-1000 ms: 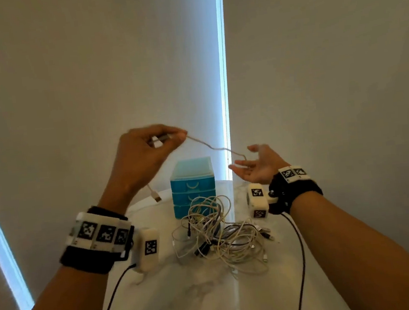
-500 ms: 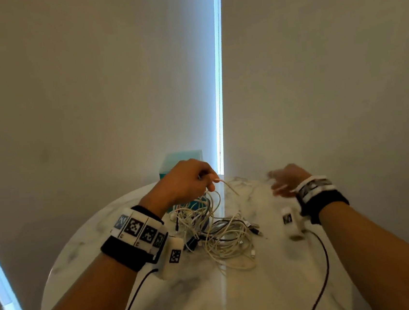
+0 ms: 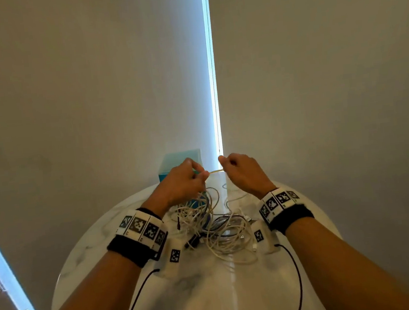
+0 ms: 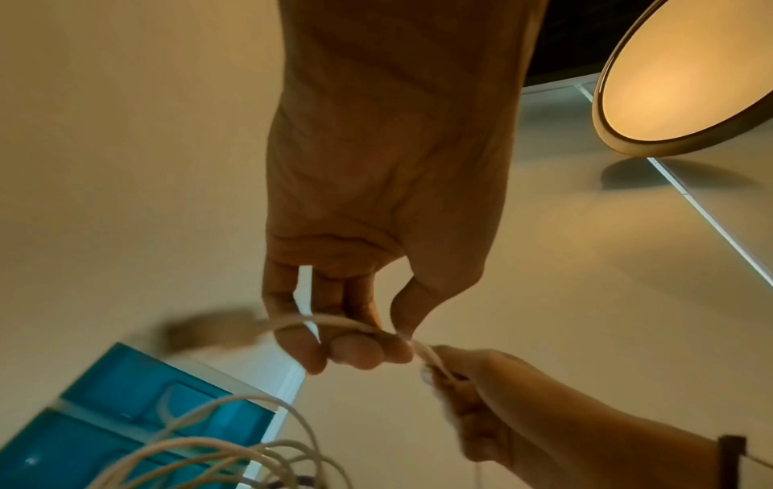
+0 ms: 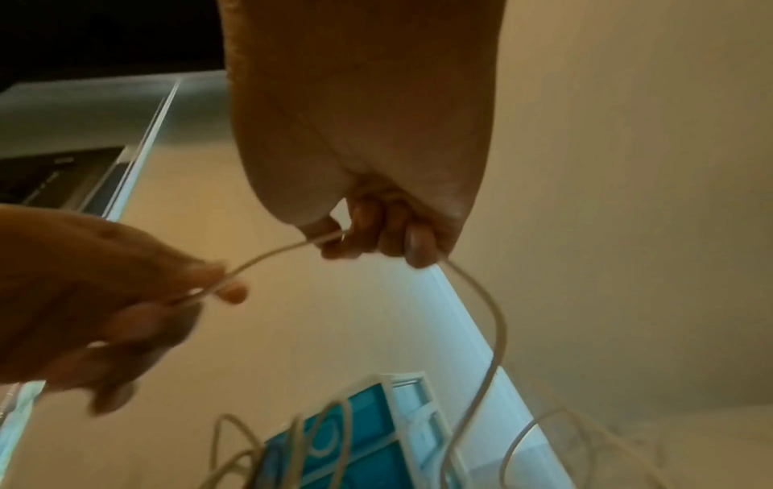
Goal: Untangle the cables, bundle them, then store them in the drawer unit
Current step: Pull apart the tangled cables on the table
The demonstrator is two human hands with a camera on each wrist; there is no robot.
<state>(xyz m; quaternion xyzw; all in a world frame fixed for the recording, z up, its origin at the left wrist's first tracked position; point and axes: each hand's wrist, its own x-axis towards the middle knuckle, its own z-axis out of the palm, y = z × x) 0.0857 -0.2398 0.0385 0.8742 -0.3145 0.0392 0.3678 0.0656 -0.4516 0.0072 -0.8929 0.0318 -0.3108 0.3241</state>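
A tangle of white cables [image 3: 216,226] lies in a heap on the round marble table [image 3: 198,294]. Above its far side both hands hold one white cable [image 3: 215,171] stretched short between them. My left hand [image 3: 188,179] pinches it between thumb and curled fingers [image 4: 355,354]. My right hand [image 3: 237,169] grips the same cable in curled fingers [image 5: 364,235], and the cable [image 5: 493,317] loops down from the fist toward the heap. The teal drawer unit [image 3: 181,161] stands behind the hands, partly hidden by the left one.
Pale walls meet in a corner with a bright vertical gap right behind the table. The table's round edge [image 3: 86,240] curves close on both sides. Black wrist-camera leads [image 3: 297,276] trail along my forearms. A round ceiling lamp [image 4: 686,76] glows overhead.
Both hands came down from mid-air toward the heap, then drew together. The right hand, open a second ago, has curled round the cable that the left hand holds.
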